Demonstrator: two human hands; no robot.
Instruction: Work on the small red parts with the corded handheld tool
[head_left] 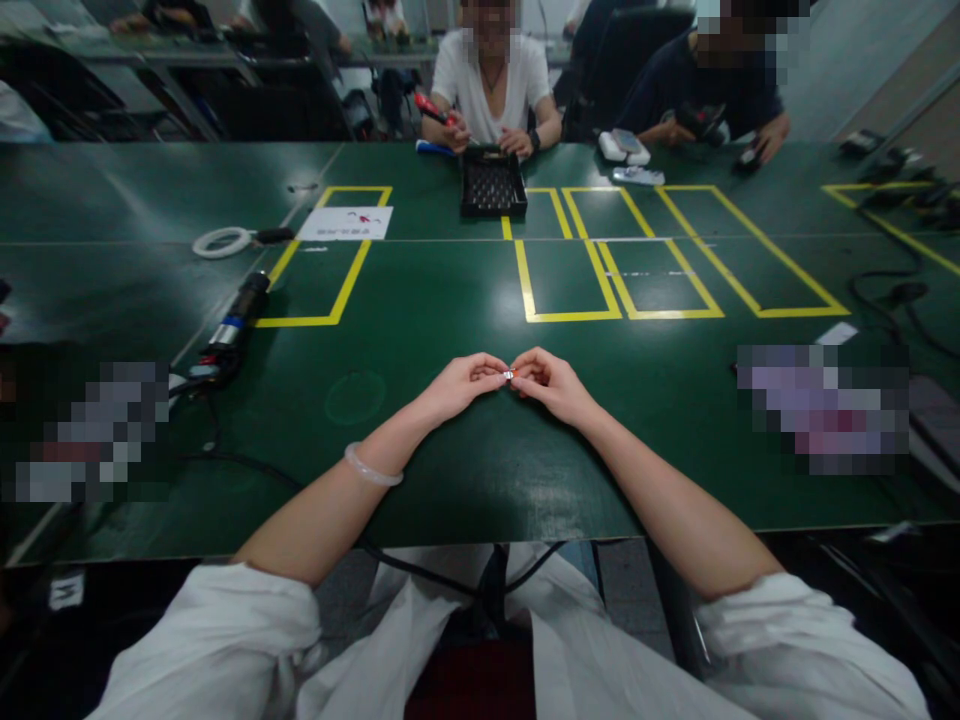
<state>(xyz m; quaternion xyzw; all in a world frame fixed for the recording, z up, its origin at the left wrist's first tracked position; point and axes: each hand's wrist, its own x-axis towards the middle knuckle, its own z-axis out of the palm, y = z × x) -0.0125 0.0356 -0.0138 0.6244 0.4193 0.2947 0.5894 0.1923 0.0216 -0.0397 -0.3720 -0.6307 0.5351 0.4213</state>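
Between the fingertips of both hands sits a small part [509, 375], silvery with a bit of orange; it is too small to name. My left hand [469, 385] pinches it from the left, thumb against the fingers. From the other side my right hand [553, 385] grips it the same way, and the hands nearly meet. Both rest low over the green table [450, 480], close to its surface. A pale bangle [373, 468] circles my left wrist. The fingers cover most of the part.
Across the table a person works over a black tray [493, 185] with a red-handled tool [433, 108]. Yellow tape outlines [574, 317] mark the tabletop. At left lie an electric screwdriver [238, 315], a white cable coil [222, 242] and a paper sheet [346, 223]. Black cables [870, 285] run at right.
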